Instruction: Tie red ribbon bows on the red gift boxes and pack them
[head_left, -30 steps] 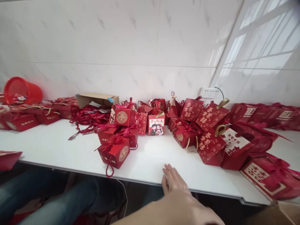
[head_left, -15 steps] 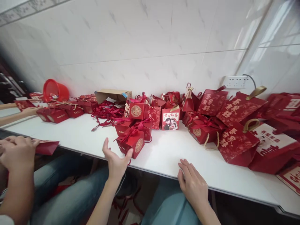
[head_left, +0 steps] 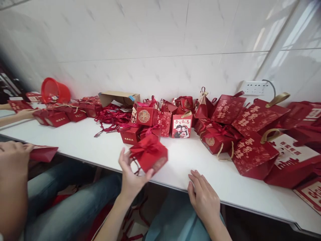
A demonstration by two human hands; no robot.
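Note:
My left hand [head_left: 134, 177] grips a red gift box [head_left: 151, 155] with a ribbon bow on top, thumb and fingers on either side of it. The box is tilted over the table's front edge and slightly blurred. Resting flat near that edge, my right hand [head_left: 204, 195] has its fingers stretched out and holds nothing. Behind the held box stand more red gift boxes [head_left: 130, 134], one with a round gold emblem [head_left: 144, 116] stacked on top. Beside them a small box [head_left: 181, 127] shows a cartoon couple.
A heap of dark red ribbons [head_left: 112, 115] lies before an open cardboard box [head_left: 120, 97]. Large red gift bags [head_left: 254, 152] crowd the right side. At left are a red bucket [head_left: 56, 91], more boxes [head_left: 57, 117] and a co-worker's hand [head_left: 13, 154] holding red card.
My left hand has closed on the front gift box and tilted it, moving it to the right. My right hand stays at the table edge. The view has shifted slightly.

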